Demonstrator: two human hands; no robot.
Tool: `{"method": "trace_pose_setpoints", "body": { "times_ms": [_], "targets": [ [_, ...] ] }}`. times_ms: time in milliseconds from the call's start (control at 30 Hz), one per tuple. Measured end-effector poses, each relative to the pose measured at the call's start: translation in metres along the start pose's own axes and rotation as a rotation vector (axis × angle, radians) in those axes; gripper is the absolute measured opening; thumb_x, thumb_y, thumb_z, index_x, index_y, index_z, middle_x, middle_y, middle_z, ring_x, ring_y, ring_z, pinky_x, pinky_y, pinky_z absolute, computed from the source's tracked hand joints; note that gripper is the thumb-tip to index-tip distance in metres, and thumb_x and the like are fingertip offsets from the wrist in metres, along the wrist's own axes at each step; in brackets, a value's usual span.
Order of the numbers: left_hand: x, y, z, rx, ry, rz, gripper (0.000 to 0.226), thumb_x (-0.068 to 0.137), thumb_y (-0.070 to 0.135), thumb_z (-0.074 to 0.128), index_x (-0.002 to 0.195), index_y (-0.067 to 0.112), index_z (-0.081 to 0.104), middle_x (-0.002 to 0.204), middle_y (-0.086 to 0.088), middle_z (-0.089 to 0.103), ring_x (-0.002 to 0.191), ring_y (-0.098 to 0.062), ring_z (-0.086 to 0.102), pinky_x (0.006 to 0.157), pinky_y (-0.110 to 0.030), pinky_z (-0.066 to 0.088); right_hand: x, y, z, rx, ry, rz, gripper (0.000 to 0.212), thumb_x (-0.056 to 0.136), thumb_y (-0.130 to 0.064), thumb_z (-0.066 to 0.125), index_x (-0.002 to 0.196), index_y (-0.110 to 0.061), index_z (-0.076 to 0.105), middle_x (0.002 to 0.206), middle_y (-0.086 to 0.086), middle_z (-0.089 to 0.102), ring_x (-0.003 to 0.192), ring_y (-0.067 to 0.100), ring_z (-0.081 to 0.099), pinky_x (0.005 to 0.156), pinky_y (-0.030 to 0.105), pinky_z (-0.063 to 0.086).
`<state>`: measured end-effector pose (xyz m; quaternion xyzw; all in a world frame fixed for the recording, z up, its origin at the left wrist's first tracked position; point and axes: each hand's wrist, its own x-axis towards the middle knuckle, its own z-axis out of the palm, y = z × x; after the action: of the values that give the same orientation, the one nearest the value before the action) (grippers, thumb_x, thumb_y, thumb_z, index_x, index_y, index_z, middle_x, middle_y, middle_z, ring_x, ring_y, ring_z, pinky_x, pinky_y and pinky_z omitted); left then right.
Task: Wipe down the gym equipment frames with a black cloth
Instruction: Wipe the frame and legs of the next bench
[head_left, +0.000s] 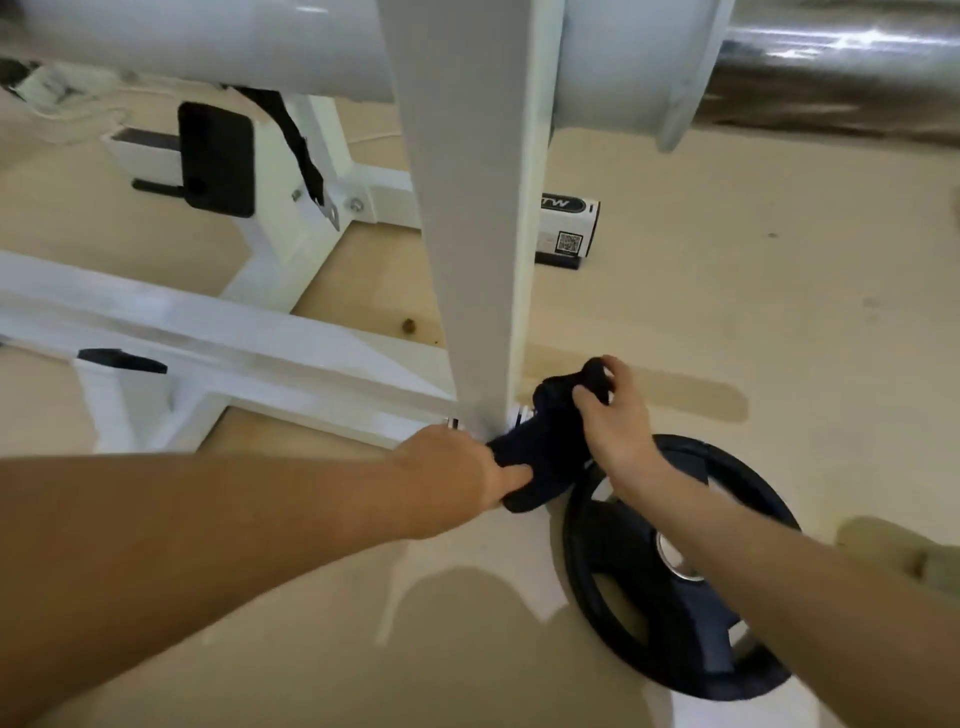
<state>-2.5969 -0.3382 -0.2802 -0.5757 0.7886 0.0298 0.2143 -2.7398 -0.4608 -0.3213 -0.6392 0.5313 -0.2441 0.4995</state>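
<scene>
A white upright post (478, 218) of the gym frame runs down the middle of the head view to the floor. At its foot a black cloth (550, 447) is bunched against the base on the right side. My left hand (457, 475) grips the cloth's lower end with the thumb pressed on it. My right hand (613, 421) pinches the cloth's upper end between thumb and fingers, just right of the post. White horizontal base rails (218, 353) join the post from the left.
A black weight plate (675, 571) lies flat on the tan floor under my right forearm. A white frame foot with a QR label (569, 234) stands behind the post. A thick white tube (208, 41) and a chrome bar (831, 62) cross overhead.
</scene>
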Motion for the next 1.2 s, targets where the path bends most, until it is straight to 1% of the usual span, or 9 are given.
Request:
{"method": "trace_pose_setpoints", "body": {
  "times_ms": [67, 167, 300, 433, 567, 700, 933, 1100, 1200],
  "targets": [
    [0.012, 0.010, 0.019, -0.048, -0.019, -0.150, 0.060, 0.089, 0.003, 0.049, 0.143, 0.019, 0.028, 0.109, -0.009, 0.058, 0.083, -0.028, 0.055, 0.058, -0.035, 0.035, -0.015, 0.029, 0.026, -0.235, -0.127, -0.150, 0.054, 0.099, -0.011, 0.041, 0.150, -0.012, 0.025, 0.151, 0.007, 0.033, 0.140, 0.023, 0.030, 0.115, 0.028, 0.022],
    [0.020, 0.040, 0.044, -0.283, 0.017, -0.415, 0.052, 0.095, 0.014, 0.046, 0.144, 0.014, 0.030, 0.124, -0.009, 0.053, 0.106, -0.028, 0.053, 0.070, -0.039, 0.044, -0.021, 0.068, 0.039, -0.682, -0.204, -0.377, 0.058, 0.100, -0.015, 0.030, 0.153, -0.008, 0.008, 0.161, 0.007, 0.009, 0.148, 0.020, 0.010, 0.119, 0.040, 0.014],
    [0.032, 0.077, 0.061, -0.450, 0.139, -0.622, 0.056, 0.091, 0.022, 0.053, 0.144, 0.012, 0.035, 0.121, -0.008, 0.055, 0.106, -0.025, 0.056, 0.071, -0.036, 0.050, 0.031, 0.051, 0.041, -0.587, -0.259, -0.356, 0.048, 0.093, -0.010, 0.042, 0.141, -0.011, 0.041, 0.134, 0.011, 0.053, 0.121, 0.031, 0.052, 0.097, 0.035, 0.041],
    [0.049, 0.092, 0.062, -0.361, 0.280, -0.622, 0.064, 0.047, 0.033, 0.087, 0.107, 0.017, 0.073, 0.076, -0.001, 0.065, 0.063, -0.016, 0.063, 0.037, -0.023, 0.042, 0.046, 0.042, 0.045, -0.406, -0.380, -0.257, 0.036, 0.097, -0.012, 0.039, 0.131, -0.014, 0.052, 0.124, 0.011, 0.062, 0.113, 0.029, 0.058, 0.084, 0.025, 0.039],
    [0.048, 0.093, 0.062, -0.446, 0.286, -0.683, 0.060, 0.047, 0.037, 0.088, 0.103, 0.021, 0.074, 0.078, 0.003, 0.066, 0.066, -0.013, 0.064, 0.041, -0.022, 0.046, 0.015, 0.059, 0.034, -0.519, -0.322, -0.368, 0.057, 0.095, -0.009, 0.042, 0.150, -0.008, 0.026, 0.153, 0.012, 0.031, 0.139, 0.025, 0.033, 0.113, 0.027, 0.026],
    [0.034, 0.090, 0.076, -0.544, 0.280, -0.687, 0.063, 0.053, 0.030, 0.088, 0.111, 0.015, 0.070, 0.093, 0.000, 0.069, 0.081, -0.018, 0.066, 0.053, -0.023, 0.054, -0.012, 0.073, 0.033, -0.741, -0.291, -0.483, 0.069, 0.095, -0.009, 0.043, 0.152, -0.003, 0.006, 0.160, 0.017, 0.001, 0.148, 0.029, 0.007, 0.120, 0.035, 0.017],
    [0.060, 0.094, 0.059, -0.506, 0.285, -0.705, 0.044, 0.057, 0.026, 0.086, 0.098, 0.017, 0.072, 0.082, -0.001, 0.062, 0.058, -0.017, 0.060, 0.038, -0.026, 0.044, 0.040, 0.043, 0.033, -0.456, -0.470, -0.306, 0.040, 0.093, -0.012, 0.046, 0.132, -0.013, 0.053, 0.128, 0.007, 0.057, 0.116, 0.025, 0.054, 0.093, 0.025, 0.038],
    [0.038, 0.089, 0.065, -0.590, 0.277, -0.684, 0.043, 0.062, 0.020, 0.083, 0.103, 0.018, 0.071, 0.088, 0.000, 0.067, 0.074, -0.021, 0.065, 0.050, -0.029, 0.053, -0.001, 0.057, 0.026, -0.606, -0.309, -0.380, 0.061, 0.090, -0.004, 0.049, 0.148, -0.008, 0.031, 0.155, 0.009, 0.029, 0.141, 0.027, 0.031, 0.116, 0.029, 0.024],
    [0.026, 0.091, 0.063, -0.621, 0.259, -0.682, 0.041, 0.087, 0.021, 0.063, 0.128, 0.018, 0.057, 0.111, -0.002, 0.062, 0.099, -0.022, 0.060, 0.075, -0.031, 0.052, -0.036, 0.060, 0.016, -0.790, -0.302, -0.541, 0.070, 0.083, -0.007, 0.065, 0.144, 0.005, 0.032, 0.153, 0.022, 0.025, 0.140, 0.035, 0.031, 0.112, 0.032, 0.015]
  ]
}}
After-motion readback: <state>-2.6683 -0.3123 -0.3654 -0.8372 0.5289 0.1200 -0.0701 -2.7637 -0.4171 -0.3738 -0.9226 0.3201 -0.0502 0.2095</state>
